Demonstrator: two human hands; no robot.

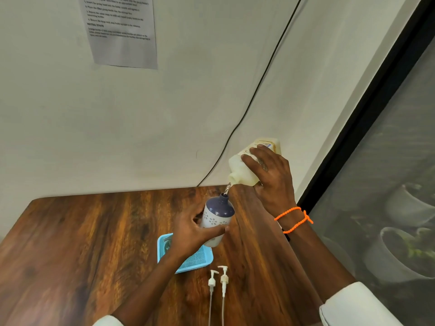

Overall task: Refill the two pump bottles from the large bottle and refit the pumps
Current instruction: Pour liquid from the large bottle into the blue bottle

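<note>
My left hand (188, 231) grips a white pump bottle (217, 215) with a dark blue top and flower pattern, held tilted above the table with no pump in it. My right hand (270, 175) holds the large pale yellow bottle (242, 165) tipped mouth-down just above it. A thin clear stream (227, 188) runs from the large bottle's mouth into the small bottle's open neck. Two white pumps (219, 278) with long tubes lie side by side on the wooden table (94, 243) near me. The second pump bottle is not in view.
A light blue tray (200, 260) sits on the table under my left forearm. A black cable (259, 83) runs down the wall behind the bottles. A printed sheet (120, 31) hangs on the wall. A dark-framed window (376, 114) stands at the right.
</note>
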